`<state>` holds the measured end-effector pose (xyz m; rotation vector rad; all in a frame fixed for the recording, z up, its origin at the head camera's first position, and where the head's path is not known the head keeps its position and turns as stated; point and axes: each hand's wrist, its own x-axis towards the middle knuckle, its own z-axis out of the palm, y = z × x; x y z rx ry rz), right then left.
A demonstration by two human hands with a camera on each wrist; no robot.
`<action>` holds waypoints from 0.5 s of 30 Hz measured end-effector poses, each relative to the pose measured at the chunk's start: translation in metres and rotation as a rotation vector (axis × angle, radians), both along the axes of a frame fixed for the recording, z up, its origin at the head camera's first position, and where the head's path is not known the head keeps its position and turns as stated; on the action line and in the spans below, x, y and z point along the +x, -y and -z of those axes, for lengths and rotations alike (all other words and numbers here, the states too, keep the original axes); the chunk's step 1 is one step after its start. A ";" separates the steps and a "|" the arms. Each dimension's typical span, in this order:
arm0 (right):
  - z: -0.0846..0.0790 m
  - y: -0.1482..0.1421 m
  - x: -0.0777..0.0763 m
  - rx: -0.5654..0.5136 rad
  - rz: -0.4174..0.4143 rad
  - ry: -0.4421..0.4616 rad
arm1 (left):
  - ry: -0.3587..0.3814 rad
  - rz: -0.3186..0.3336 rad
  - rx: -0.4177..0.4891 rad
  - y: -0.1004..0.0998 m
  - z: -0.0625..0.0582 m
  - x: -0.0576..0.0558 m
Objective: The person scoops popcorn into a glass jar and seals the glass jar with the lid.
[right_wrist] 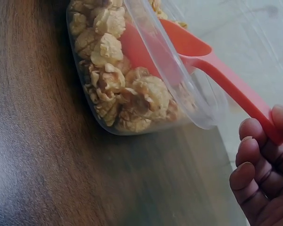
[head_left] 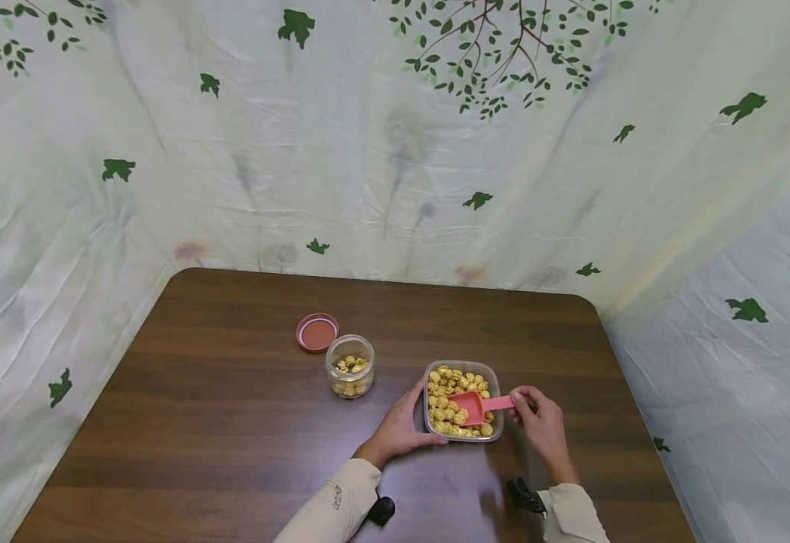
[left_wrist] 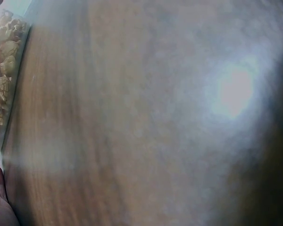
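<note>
A clear plastic container full of caramel popcorn stands on the table. My left hand rests against its near left corner, thumb along the front and fingers at the left wall. The left wrist view catches only part of this hand beside the container. My right hand pinches the handle end of a pink scoop between thumb and fingers. In the right wrist view the bowl of the scoop sits tilted among the popcorn, its handle reaching over the container's rim.
An uncapped clear jar, partly filled with popcorn, stands left of the container. Behind it lies a round red lid. The brown wooden table meets a leaf-printed white curtain at its back edge.
</note>
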<state>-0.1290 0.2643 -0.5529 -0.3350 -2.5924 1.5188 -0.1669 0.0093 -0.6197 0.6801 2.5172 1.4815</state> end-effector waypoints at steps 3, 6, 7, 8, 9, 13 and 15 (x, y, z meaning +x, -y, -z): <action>0.002 0.001 0.000 -0.010 0.014 0.003 | 0.001 0.000 0.003 0.000 0.000 0.000; 0.004 0.003 0.000 -0.018 0.023 0.010 | 0.004 0.000 0.005 0.000 -0.001 0.000; 0.004 0.003 0.000 -0.019 0.024 0.014 | 0.006 0.001 0.007 0.000 -0.001 0.000; 0.004 0.004 0.000 -0.018 0.025 0.019 | 0.007 0.001 0.007 0.000 -0.001 0.000; 0.005 0.004 0.000 -0.019 0.025 0.023 | 0.009 0.001 0.010 0.000 -0.001 0.000; 0.007 0.005 0.000 -0.028 0.028 0.031 | 0.017 0.003 0.012 0.000 -0.001 0.000; 0.009 0.005 0.000 -0.037 0.033 0.030 | 0.019 0.002 0.009 0.000 -0.002 0.000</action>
